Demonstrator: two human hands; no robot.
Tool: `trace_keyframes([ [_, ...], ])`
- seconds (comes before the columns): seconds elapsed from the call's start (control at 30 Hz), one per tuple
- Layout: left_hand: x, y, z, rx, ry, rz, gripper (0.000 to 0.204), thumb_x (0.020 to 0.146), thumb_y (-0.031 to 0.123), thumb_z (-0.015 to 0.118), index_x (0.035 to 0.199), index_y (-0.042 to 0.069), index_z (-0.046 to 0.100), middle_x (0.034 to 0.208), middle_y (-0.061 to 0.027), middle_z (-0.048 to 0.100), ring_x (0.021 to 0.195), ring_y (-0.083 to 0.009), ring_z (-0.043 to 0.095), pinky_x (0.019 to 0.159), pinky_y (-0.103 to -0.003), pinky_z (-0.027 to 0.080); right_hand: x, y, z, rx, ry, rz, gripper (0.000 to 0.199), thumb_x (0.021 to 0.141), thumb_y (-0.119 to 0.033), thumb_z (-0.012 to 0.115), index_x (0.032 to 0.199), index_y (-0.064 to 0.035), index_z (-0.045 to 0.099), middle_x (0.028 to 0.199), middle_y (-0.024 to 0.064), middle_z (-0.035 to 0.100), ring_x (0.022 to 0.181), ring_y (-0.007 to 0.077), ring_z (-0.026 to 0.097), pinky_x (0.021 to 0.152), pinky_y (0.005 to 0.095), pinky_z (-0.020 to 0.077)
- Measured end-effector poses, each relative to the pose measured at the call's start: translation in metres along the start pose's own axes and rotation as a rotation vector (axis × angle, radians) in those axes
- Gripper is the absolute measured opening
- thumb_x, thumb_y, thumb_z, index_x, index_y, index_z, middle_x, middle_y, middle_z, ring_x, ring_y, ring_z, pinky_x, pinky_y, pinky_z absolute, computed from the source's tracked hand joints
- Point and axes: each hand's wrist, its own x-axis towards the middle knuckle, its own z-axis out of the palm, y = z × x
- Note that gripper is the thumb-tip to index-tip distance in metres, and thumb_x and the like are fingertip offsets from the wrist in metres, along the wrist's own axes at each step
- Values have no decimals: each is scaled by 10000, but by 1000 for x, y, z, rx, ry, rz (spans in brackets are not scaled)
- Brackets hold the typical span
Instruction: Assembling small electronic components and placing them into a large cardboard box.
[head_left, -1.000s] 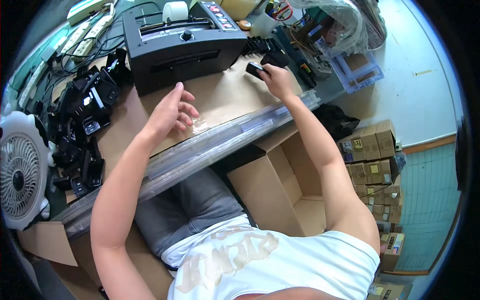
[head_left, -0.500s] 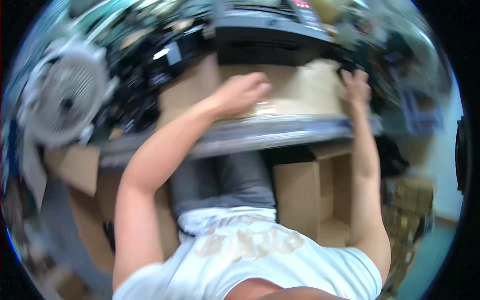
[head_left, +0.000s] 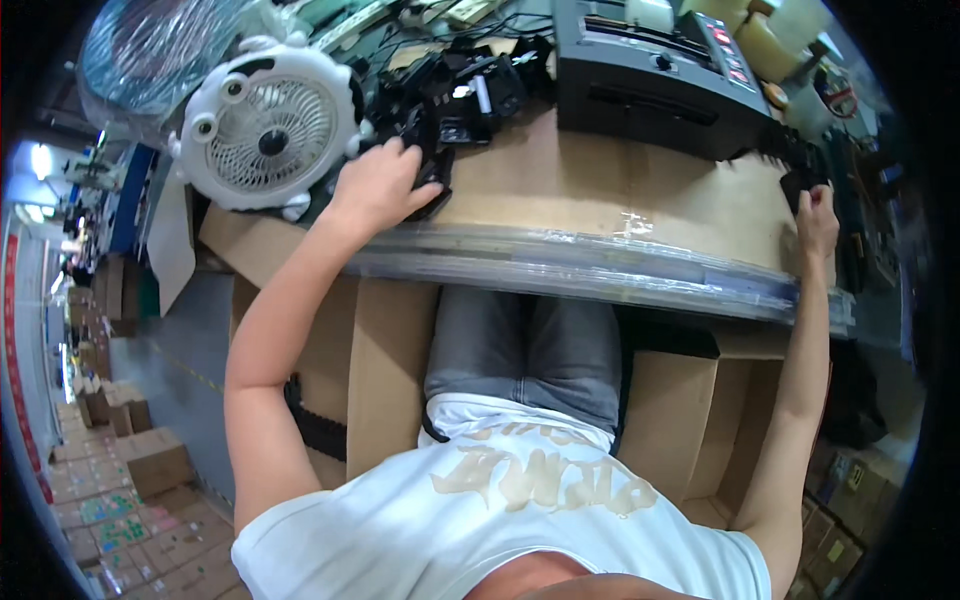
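Note:
My left hand [head_left: 378, 188] is over the near edge of a pile of black plastic parts [head_left: 470, 95], its thumb and fingers apart. A black part [head_left: 436, 172] lies right beside its fingertips; whether they touch is hard to tell. Far to the right, my right hand [head_left: 818, 222] has its fingers closed against dark pieces [head_left: 797, 180] at the bench's right end. What it pinches, if anything, is hidden. Between my hands stretches the brown cardboard-covered bench top [head_left: 600, 190], with a clear-wrapped front edge [head_left: 580, 262].
A white round fan [head_left: 272, 140] stands left of the pile. At the back sits a black machine [head_left: 660, 100] with a red-lit panel; tape rolls [head_left: 775, 45] are behind it. Open cardboard boxes flank my legs, one left [head_left: 385, 370], one right [head_left: 675, 410], below the bench edge.
My view has swung left and steadied. The left hand has moved from over the cardboard to the black parts, its fingers spreading. My right hand's fingers have closed by the dark pieces.

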Motion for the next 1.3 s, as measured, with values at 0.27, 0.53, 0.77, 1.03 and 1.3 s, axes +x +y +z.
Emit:
trace_keyframes([
  [0.27,-13,-1,-34,-375,302,-55,154,825,98,643,906,26,534,887,-98,541,709,-284,527,640,-391,454,-30,-80,-14,395,166,-383,184,836,-121,637,1006,-54,655,870,76,648,752,237,601,699,337,492],
  [0.53,51,110,-39,-1661,-382,207,589,868,-42,528,1367,61,232,1181,-227,610,875,-281,698,631,-269,586,-29,-189,-23,440,360,-558,305,920,-228,608,1201,-112,634,1232,109,565,1107,298,524,981,391,410],
  [0.77,103,176,17,-1932,-426,393,419,839,-36,561,1241,66,499,1177,-126,630,960,-223,646,829,-337,538,-24,-195,-17,257,468,-681,298,919,-274,605,1163,-109,649,1222,133,562,1104,330,513,951,403,423],
  [1.03,102,171,23,-1139,49,555,394,767,16,657,1147,63,562,1061,-112,643,891,-291,627,795,-361,485,-102,-208,-36,977,-166,-124,172,930,-183,621,1035,-48,604,906,42,588,734,129,532,663,241,425],
  [1.3,98,176,32,-1235,22,516,355,784,98,648,1124,68,552,1007,-155,630,870,-346,623,785,-426,502,-95,-239,-27,1539,-756,445,83,927,-162,627,944,-82,614,750,-7,546,570,36,438,496,158,309],
])
